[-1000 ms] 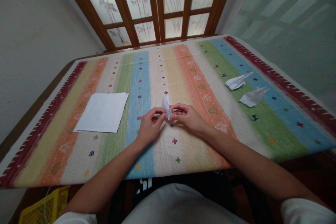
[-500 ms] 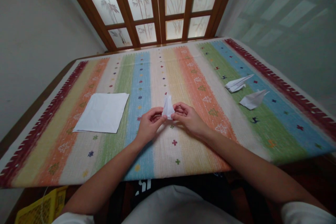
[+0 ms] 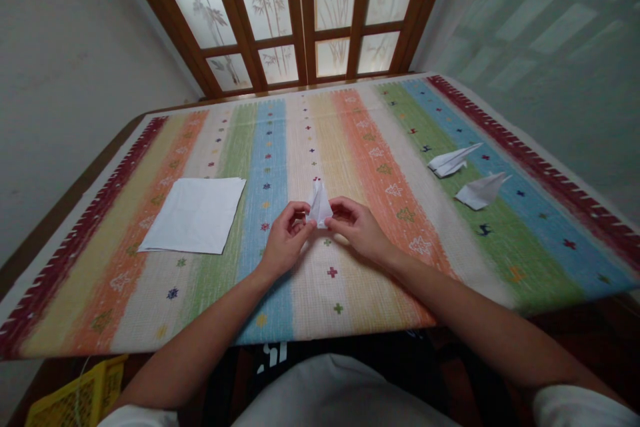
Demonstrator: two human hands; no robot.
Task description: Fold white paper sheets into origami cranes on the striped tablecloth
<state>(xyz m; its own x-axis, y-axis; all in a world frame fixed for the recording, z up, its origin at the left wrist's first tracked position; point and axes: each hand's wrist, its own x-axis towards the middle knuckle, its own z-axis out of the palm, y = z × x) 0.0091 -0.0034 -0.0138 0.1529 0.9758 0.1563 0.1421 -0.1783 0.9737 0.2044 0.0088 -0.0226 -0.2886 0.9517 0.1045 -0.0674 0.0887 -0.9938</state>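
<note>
Between my two hands is a small piece of folded white paper [image 3: 320, 204], narrow and pointed at the top and wider at its lower edge. My left hand [image 3: 289, 233] pinches its lower left corner between thumb and fingers. The lower right corner is gripped the same way by my right hand [image 3: 357, 223]. The paper is held just over the middle of the striped tablecloth [image 3: 320, 307]; whether it touches the cloth I cannot tell. My fingertips behind the paper are partly hidden.
A stack of white paper sheets [image 3: 195, 215] lies to the left. Two folded white paper shapes, one farther [image 3: 453, 161] and one nearer [image 3: 481, 191], rest on the right. Below the table's left front edge is a yellow plastic basket [image 3: 80, 392]. Wooden doors [image 3: 305, 20] stand behind the table.
The folded paper looks slightly wider at its base and its tip a little lower. Both hands stay in nearly the same place.
</note>
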